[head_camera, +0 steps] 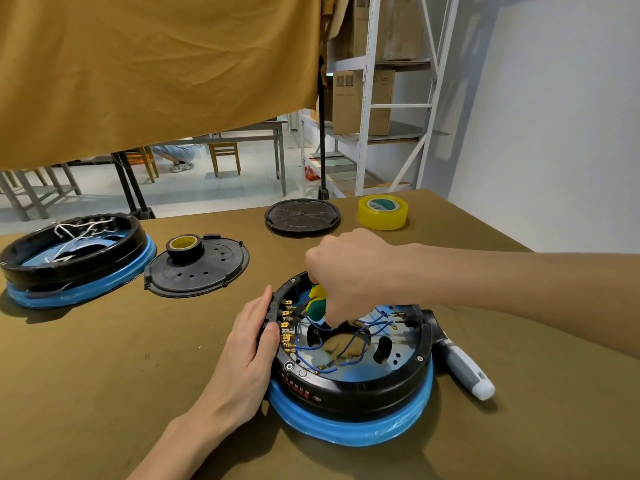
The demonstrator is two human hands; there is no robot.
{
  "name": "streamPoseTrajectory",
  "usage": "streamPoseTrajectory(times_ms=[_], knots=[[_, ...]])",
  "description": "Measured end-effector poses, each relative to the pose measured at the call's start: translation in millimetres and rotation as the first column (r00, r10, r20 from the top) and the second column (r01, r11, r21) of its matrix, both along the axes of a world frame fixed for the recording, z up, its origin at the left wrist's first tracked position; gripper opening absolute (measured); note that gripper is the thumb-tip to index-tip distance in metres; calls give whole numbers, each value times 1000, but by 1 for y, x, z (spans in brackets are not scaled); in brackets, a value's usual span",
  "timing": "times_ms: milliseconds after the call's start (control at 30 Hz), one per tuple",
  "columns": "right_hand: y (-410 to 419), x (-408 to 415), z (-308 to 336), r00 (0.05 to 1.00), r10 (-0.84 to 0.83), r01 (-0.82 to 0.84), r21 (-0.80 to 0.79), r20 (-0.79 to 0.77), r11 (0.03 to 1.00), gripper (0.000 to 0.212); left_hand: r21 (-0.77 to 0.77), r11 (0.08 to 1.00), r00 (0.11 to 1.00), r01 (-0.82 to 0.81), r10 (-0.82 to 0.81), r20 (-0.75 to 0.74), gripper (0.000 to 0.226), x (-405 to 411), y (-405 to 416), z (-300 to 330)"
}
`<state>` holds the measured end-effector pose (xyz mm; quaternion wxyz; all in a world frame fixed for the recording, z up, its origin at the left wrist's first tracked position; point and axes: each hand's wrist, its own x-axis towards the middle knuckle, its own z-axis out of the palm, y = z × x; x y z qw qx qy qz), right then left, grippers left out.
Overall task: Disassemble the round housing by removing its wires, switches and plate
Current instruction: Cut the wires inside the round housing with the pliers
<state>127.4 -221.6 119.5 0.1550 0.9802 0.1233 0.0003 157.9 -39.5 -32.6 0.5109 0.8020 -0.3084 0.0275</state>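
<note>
Left hand (247, 344) against housing (353, 386) (open-topped)

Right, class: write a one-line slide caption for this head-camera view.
Left hand steadies the round housing while the right hand works green-and-yellow pliers among blue wires.

You are in a workshop or storeroom: a cloth-covered bench (104, 358) carries opened round housings (72, 258), loose black covers (197, 268) and rolls of tape (382, 212). Beyond it stand white metal shelving (367, 98) stacked with cardboard boxes (362, 102), plain work tables and wooden stools (225, 157).
</note>
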Motion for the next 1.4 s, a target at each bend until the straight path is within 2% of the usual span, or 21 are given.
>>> streamPoseTrajectory(times_ms=[133,267,333,400,433,500,533,600,667,800,933,967,1067,1133,1200,1233,1300,1367,1400], knots=[[1,1,0,997,59,-57,-36,57,998,42,-5,1000,1000,-2,2,3,73,0,0,0],[-5,-6,-4,975,182,-170,-106,123,980,50,-5,1000,1000,2,-2,2,73,1,0,-1],[-11,-9,-12,974,189,-177,-103,121,979,44,-3,1000,1000,7,-7,-3,76,1,0,-1],[-13,-12,-13,990,121,-117,-43,79,992,24,-5,1000,1000,13,-13,-12,78,1,0,0],[-14,-11,-13,997,57,-58,18,45,998,26,-6,1000,1000,17,-17,-14,77,1,0,0],[-15,-13,-9,998,-51,54,111,-30,992,47,-2,1000,1000,22,-22,-8,75,1,0,0],[-15,-13,-9,999,-36,37,89,-7,995,45,1,1000,1000,21,-21,-3,74,1,-1,0],[-11,-16,-15,990,98,-94,-46,99,995,28,3,1000,1000,14,-14,1,71,2,-1,0],[-7,-19,-19,975,184,-167,-132,122,977,26,-3,1000,1000,15,-15,0,72,2,-1,-1],[-9,-18,-8,999,-32,31,16,37,999,33,-4,1000,1000,27,-27,-7,75,3,0,-1],[-2,-24,-20,973,178,-157,-145,147,977,24,-3,1000,1000,24,-24,-14,77,2,-1,-1],[-2,-24,-20,977,165,-146,-145,136,979,29,1,1000,1000,20,-20,-14,77,1,0,-1],[-9,-22,-11,998,-47,46,13,38,999,36,20,1000,1000,12,-12,-7,74,0,0,0],[-7,-24,-13,996,8,-4,-41,92,999,37,24,1000,1000,11,-11,-13,69,-1,-1,1],[-4,-26,-22,976,152,-130,-143,158,981,24,22,1000,1000,11,-11,-17,68,-2,-1,2],[-3,-28,-23,973,173,-145,-183,152,972,19,24,1000,1000,11,-11,-15,69,-2,-1,2],[-7,-27,-18,993,55,-47,-72,109,996,26,28,1000,1000,12,-12,-12,68,-2,-1,3],[-9,-25,-10,995,-98,99,53,-17,994,36,39,999,1000,16,-16,-7,68,-2,-1,4],[-8,-26,-10,995,-96,97,36,-17,995,30,43,999,1000,19,-18,-9,68,-2,-1,3]])
